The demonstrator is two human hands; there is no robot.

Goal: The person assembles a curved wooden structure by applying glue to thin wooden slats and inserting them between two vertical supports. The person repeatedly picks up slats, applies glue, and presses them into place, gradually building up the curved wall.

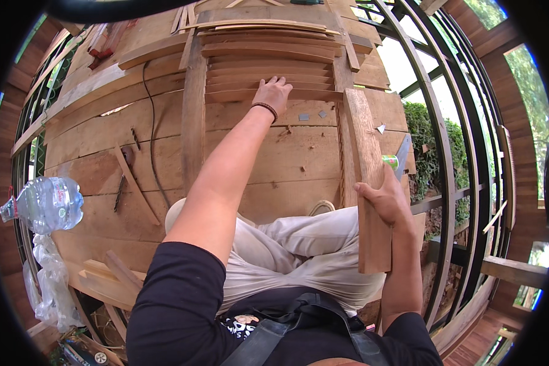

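Note:
In front of me lies a wooden frame with several thin wooden slats [268, 53] set crosswise between two side rails [193, 122]. My left hand [272, 96] reaches forward, fingers stretched over the nearest slat and touching it; a braided bracelet circles the wrist. On the right, my right hand [385, 198] grips a long wooden board [367, 134] by its edge, thumb on top and the other fingers mostly hidden beneath. The board slants along the right side rail, its near end above my knee.
A green can [390, 161] and a hand saw blade [402, 152] lie right of the board. Far left stands a large clear water bottle [50, 204]. A black cable [147, 116] and a loose wood strip [137, 186] lie left of the frame. Metal railing [436, 122] borders the right.

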